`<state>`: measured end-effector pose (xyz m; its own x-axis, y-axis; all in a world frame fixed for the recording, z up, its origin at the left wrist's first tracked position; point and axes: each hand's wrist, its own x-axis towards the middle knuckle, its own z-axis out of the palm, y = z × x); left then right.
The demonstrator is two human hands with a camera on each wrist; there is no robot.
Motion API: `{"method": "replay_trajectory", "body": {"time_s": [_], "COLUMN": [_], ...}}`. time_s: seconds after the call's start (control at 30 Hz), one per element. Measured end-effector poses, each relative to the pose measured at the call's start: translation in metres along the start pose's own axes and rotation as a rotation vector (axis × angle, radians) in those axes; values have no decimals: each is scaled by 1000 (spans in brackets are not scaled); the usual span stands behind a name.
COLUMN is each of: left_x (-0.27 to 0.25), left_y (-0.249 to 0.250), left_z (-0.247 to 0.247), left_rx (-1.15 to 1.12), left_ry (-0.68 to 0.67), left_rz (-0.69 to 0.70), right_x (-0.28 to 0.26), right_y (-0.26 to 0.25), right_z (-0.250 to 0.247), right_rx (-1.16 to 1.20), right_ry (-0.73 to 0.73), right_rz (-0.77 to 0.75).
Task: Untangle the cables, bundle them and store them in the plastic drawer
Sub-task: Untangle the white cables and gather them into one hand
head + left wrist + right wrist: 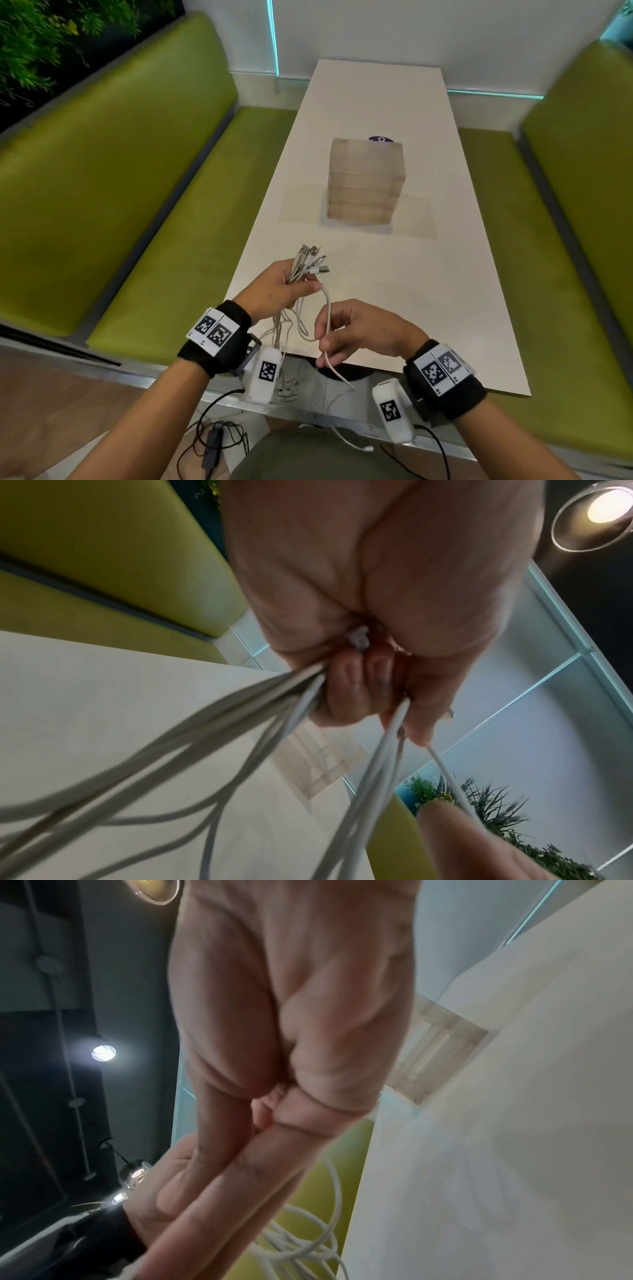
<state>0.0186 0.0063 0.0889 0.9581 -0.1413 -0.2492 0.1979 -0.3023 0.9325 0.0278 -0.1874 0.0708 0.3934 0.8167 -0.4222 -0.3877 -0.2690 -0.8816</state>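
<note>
Green benches flank our white table; the translucent drawer unit stands mid-table, all drawers closed, hiding part of a purple sticker. Our left hand grips the white cables near their plugs, above the table's near edge. Our right hand pinches one hanging strand.

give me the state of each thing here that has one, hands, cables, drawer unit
left hand: grips the cable bundle just below the plugs
right hand: pinches one cable
cable bundle: held above the table's near edge, plug ends gathered together, the rest hanging loose and looped
single white cable: runs from the left hand through the right hand, end dangling
plastic drawer unit: upright on the table, all drawers closed
</note>
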Motion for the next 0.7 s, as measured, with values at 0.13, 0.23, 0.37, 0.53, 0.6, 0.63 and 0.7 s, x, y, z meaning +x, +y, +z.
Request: {"method": "replay_trajectory", "body": {"time_s": [0.13, 0.23, 0.37, 0.53, 0.6, 0.63, 0.7], "left_x": [0, 0, -2, -3, -2, -1, 1], "left_y": [0, -2, -4, -4, -5, -6, -6], "left_z": [0, 1, 0, -3, -1, 0, 5], "left_rx": [22, 40, -49, -136, -175, -203, -280], "left_ry": [-8, -6, 23, 9, 0, -1, -8], "left_rz": [4, 5, 1, 23, 29, 37, 61], "right_x": [3, 10, 11, -3, -5, -4, 4], "right_y": [7, 13, 27, 28, 18, 12, 3], "right_z": [-2, -9, -19, -32, -35, -34, -26], "right_rx": [-22, -320, -711, -939, -875, -780, -562], "right_ry": [53, 192, 231, 178, 276, 316, 337], "right_rz": [-35, -22, 150, 427, 286, 192, 34]}}
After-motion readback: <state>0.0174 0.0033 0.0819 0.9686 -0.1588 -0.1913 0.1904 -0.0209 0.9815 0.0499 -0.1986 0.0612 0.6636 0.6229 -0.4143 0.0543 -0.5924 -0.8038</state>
